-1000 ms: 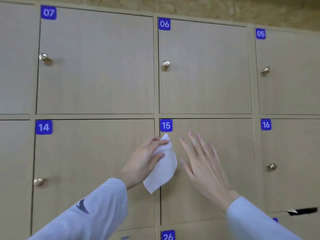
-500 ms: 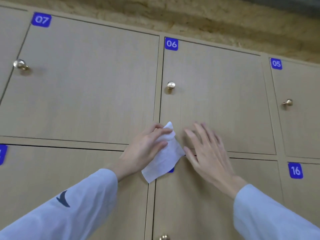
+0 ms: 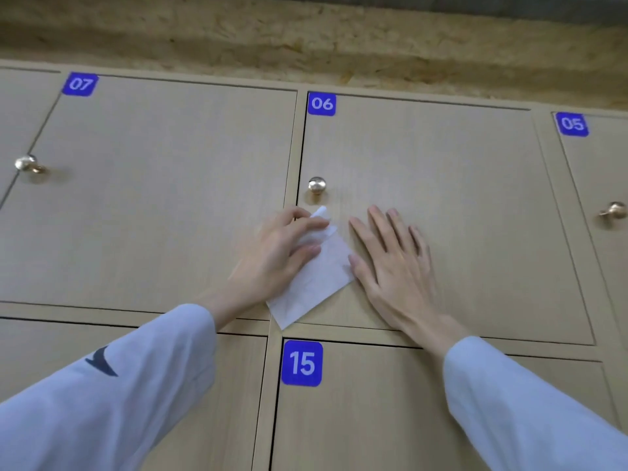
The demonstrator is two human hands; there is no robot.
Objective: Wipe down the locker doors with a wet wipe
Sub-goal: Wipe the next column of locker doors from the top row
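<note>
The left hand (image 3: 278, 256) pinches the wet wipe (image 3: 314, 283) against the lower-left corner of door 06 (image 3: 441, 215); the right hand (image 3: 394, 263) lies flat beside it, fingers straight, holding nothing.

Risks: the wipe's loose lower corner overhangs the gap above door 15 (image 3: 373, 419) and could snag or fold under. The brass knob (image 3: 316, 185) sits just above the left fingers — an upward stroke would likely catch it.

Room: the door's bare panel runs wide to the right and up; the left edge is touching close.
</note>
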